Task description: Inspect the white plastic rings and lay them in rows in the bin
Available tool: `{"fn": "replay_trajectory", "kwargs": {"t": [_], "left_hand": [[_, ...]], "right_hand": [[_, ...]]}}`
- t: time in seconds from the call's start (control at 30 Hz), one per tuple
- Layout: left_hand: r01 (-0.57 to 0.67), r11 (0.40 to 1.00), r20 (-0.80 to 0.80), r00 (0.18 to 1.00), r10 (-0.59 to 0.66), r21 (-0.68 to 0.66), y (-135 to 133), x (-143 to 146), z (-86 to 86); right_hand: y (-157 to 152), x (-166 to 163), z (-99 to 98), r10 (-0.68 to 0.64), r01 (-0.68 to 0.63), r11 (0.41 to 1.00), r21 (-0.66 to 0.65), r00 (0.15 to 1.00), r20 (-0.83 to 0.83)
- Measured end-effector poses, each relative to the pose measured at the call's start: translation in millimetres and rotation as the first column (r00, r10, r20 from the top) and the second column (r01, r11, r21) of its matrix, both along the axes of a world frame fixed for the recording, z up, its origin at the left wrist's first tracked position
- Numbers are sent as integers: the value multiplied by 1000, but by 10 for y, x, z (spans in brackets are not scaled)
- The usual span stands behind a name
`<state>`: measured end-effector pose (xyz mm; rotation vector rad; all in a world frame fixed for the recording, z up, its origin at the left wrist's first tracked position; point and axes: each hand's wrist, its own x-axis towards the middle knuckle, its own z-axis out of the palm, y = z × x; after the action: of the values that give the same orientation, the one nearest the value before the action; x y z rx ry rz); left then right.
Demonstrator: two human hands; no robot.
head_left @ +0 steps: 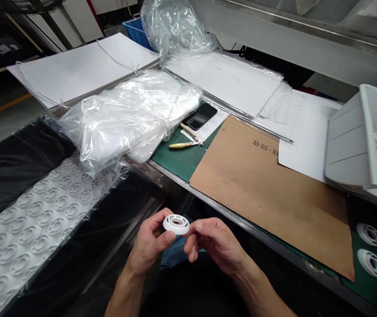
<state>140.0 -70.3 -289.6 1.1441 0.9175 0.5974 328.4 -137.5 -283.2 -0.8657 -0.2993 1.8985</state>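
Observation:
A white plastic ring (176,225) with slots around its centre hole is held up in front of my body, over the gap before the table. My left hand (149,242) grips its left side, thumb at the front and fingers behind. At the ring's right edge, the thumb and forefinger of my right hand (216,244) are pinched together against the rim; the other fingers curl below. Two similar rings, an upper one (369,234) and a lower one (372,263), lie on the green table top at the right.
Brown cardboard (267,189) covers much of the table. A pale bin (350,145) of rings stands right. Pliers (182,145) and a phone (202,116) lie beyond, near bulky clear plastic bags (132,114). Rows of rings fill a lined box (36,211) at left. White sheets (224,79) lie behind.

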Motion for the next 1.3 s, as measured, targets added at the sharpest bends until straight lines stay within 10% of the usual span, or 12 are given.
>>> {"fn": "replay_trajectory", "kwargs": {"t": [0.5, 0.93, 1.3], "left_hand": [[48, 966, 60, 996, -65, 254, -35, -58, -121], [-41, 689, -53, 992, 115, 723, -88, -52, -161], [-51, 764, -53, 993, 110, 643, -144, -32, -189]], "right_hand": [[13, -5, 112, -53, 46, 998, 49, 986, 157], [-2, 82, 129, -92, 7, 980, 199, 904, 418], [-16, 64, 145, -104, 2, 970, 242, 907, 408]]}}
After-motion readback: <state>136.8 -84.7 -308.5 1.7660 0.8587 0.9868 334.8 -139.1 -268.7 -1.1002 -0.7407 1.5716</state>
